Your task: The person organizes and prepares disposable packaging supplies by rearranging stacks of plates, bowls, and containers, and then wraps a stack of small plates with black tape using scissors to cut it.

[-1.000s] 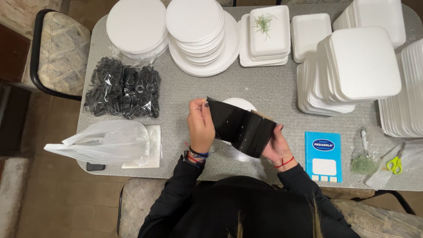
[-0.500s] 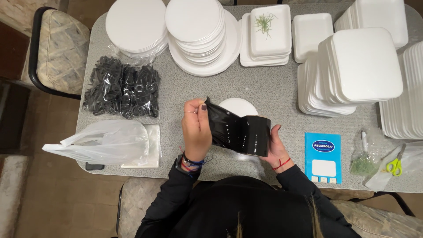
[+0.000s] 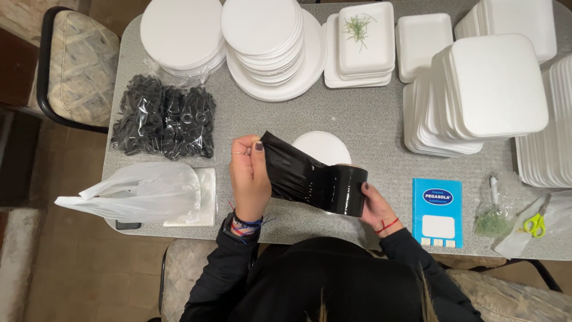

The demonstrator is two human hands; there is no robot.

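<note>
1. Resting on the grey bench [image 3: 381, 134] are many white foam containers: two stacks of round plates [image 3: 182, 33] at the far left, and stacks of rectangular trays [image 3: 494, 89] at the right
2. One rectangular tray [image 3: 364, 37] near the far edge is seen to hold a few green sprigs [image 3: 357, 25]; the other trays are seen empty or stacked
3. A clear bag of black plastic pieces [image 3: 164, 116] is laid at the left, and nearer the front edge a thin white plastic bag [image 3: 140, 191] is seen lying on a flat white pack
4. At the right a blue and white booklet [image 3: 437, 211], a small clear bag of green bits [image 3: 493, 217] and yellow-handled scissors [image 3: 536, 222] are laid
5. A roll of black film [image 3: 345, 189] is held above the front middle of the bench, over a single round white plate [image 3: 322, 146]
6. The roll is gripped from the right by the right hand [image 3: 375, 209], fingers closed on its end
7. The loose sheet of film is pinched at its free edge by the left hand [image 3: 250, 176], which is closed on it; the hands are held apart with the film stretched between them
8. Compared with the earlier frames, the left hand is found further left and a longer strip of film has been drawn off, while the things on the bench are unchanged
</note>
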